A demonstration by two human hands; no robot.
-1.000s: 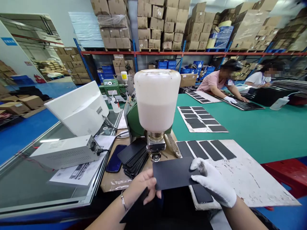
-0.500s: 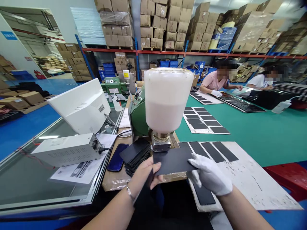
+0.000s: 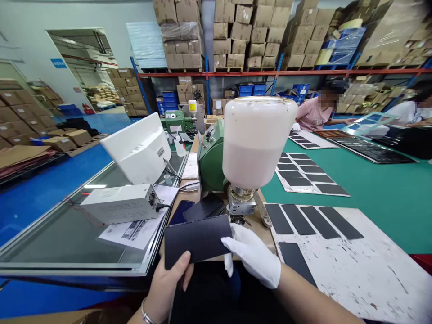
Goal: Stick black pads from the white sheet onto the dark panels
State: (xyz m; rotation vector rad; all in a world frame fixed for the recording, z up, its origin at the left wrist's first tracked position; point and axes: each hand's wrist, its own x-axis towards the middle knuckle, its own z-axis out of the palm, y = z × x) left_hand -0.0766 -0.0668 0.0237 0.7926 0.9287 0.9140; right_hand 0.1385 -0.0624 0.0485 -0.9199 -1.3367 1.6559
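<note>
A flat black rectangular panel (image 3: 197,238) is held tilted in front of me, its broad face toward me. My bare left hand (image 3: 170,276) grips its lower left corner, thumb on the face. On its right edge, my white-gloved right hand (image 3: 251,252) pinches it with thumb in front and fingers behind. A dark edge below my left palm is unclear. Just beyond the panel stands a green machine (image 3: 212,164) with a large white bottle (image 3: 258,144) on a metal block (image 3: 241,204). Behind the panel lies a stack of black panels (image 3: 205,207), partly covered.
Several black panels lie on a white board (image 3: 367,265) at right; another loaded board (image 3: 312,177) sits farther on the green table (image 3: 381,202). A white monitor (image 3: 141,150) and grey power box (image 3: 118,204) stand left. Two people work at the far right.
Both hands have brought the panel left and lower, away from the metal block under the bottle, and turned its face toward me. My view has swung left.
</note>
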